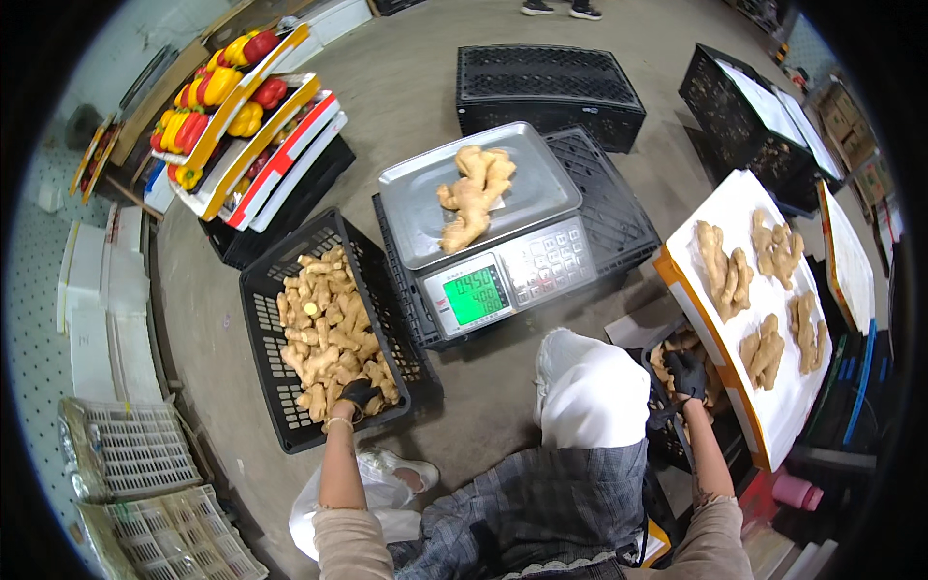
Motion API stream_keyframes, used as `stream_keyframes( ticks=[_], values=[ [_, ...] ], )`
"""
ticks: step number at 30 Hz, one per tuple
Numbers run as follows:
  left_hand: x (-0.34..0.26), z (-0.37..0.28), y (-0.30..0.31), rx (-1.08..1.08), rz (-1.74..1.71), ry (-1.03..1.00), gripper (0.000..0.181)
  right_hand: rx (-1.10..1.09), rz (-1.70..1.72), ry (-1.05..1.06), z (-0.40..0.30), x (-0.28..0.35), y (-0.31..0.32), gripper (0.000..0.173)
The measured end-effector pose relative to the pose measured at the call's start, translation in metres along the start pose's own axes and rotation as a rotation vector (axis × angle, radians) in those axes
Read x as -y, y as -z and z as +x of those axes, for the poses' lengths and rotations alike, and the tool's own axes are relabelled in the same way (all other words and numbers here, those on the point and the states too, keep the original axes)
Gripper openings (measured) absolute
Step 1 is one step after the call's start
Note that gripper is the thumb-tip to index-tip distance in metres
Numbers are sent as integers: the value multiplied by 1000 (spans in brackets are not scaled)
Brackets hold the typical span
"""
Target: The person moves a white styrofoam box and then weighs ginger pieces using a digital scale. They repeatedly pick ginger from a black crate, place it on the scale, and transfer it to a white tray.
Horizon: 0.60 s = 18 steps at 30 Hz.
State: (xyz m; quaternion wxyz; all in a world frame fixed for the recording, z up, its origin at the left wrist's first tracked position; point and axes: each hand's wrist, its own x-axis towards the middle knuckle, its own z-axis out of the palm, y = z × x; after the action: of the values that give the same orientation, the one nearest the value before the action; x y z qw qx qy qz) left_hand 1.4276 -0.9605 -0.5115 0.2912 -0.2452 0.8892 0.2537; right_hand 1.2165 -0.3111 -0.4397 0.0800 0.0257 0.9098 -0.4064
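Note:
My left hand (pixel 359 393), in a black glove, rests on ginger roots (pixel 330 326) at the near end of a black plastic crate (pixel 250 319). Its fingers are partly hidden, so a grip cannot be made out. On the right, my black-gloved right hand (pixel 685 373) reaches into a second black crate (pixel 670 442) of ginger; whether it holds a piece is unclear. Between the crates stands a digital scale (pixel 547 261) with a lit green display. A large ginger root (pixel 475 196) lies on its metal pan (pixel 406 196).
A white foam tray (pixel 739 199) with several ginger pieces (pixel 765 351) stands right of my right hand. The scale sits on an upturned black crate (pixel 616 196). Bell peppers (pixel 217 87) fill stacked boxes at upper left. Another black crate (pixel 551 94) lies beyond. A person's shoes (pixel 536 9) show at the top.

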Motion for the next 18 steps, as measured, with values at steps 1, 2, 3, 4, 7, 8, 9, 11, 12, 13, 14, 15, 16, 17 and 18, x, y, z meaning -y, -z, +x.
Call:
stream_keyframes(
  ticks=[1,2,3,4,7,8,9,11,12,13,14,15,16,17,18],
  values=[
    [6,0,-4,-60,-28,-9,50,-52,-38,-100,-9,-26,3,20],
    [12,0,-5,-113,-82,-62,43,-3,-388,-59,-11,-51,1,24],
    [15,3,-7,-119,-128,-93,37,68,-747,-23,-10,-74,-3,29],
    [19,4,-5,-151,-218,6,37,131,-539,-226,-16,-96,-3,39],
    [19,13,7,-513,-269,144,29,429,-387,-179,-14,-142,10,48],
    [20,11,17,-525,-456,194,25,447,-189,-211,-16,-147,12,51],
    [17,8,24,-556,-626,297,21,566,-209,-236,-17,-147,13,55],
    [2,0,33,-662,-1272,168,25,517,-385,-21,-23,-133,11,55],
    [-6,-5,44,-643,-1403,98,27,473,-389,9,-28,-120,16,54],
    [-17,-10,52,-615,-1529,70,30,467,-440,-26,-26,-103,14,53],
    [-29,-18,57,-569,-1612,-56,31,370,-486,-19,-31,-85,18,43],
    [-40,-28,62,-469,-1679,-233,33,278,-532,-12,-38,-68,25,33],
    [-51,-38,65,-428,-1693,-363,42,125,-452,-104,-45,-51,32,37],
    [-61,-49,70,-324,-1707,-414,49,-40,-231,-74,-51,-36,39,41],
    [-71,-56,74,-262,-1768,-370,50,-70,-121,-175,-49,-24,48,42]
  ],
)
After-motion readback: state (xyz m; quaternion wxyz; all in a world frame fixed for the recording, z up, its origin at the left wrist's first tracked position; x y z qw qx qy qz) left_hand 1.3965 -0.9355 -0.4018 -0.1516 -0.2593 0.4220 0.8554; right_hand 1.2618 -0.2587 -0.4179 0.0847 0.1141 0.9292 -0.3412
